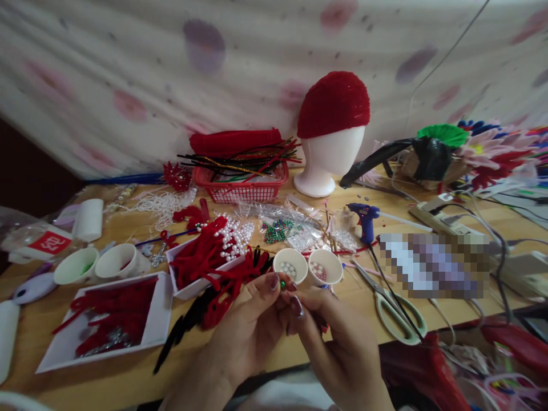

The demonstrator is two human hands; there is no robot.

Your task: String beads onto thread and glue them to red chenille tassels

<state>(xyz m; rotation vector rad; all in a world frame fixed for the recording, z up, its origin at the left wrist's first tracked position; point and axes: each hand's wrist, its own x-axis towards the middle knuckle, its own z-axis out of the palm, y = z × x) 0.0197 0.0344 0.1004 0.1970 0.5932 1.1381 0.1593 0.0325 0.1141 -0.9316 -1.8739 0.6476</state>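
A small green bead (282, 283) shows at the fingertips of my left hand (248, 328), whose thumb and fingers are pinched around it. My right hand (340, 337) meets it from the other side, thumb and fingers pressed together; what they grip is hidden. Just beyond the fingers stand two paper cups: the left cup (291, 255) contains white beads, the right cup (326, 256) pinkish-red ones. Red fuzzy loops (220, 302) and a black fuzzy stem (182, 328) lie beside my left hand.
White boxes (160, 297) of red fuzzy pieces stand left, near more cups (120, 251). Behind are a red basket (240, 191) of stems and a foam head (327, 157) wearing a red cap. Rightward lie a blue glue gun (366, 220), scissors (391, 308) and power strips (449, 222).
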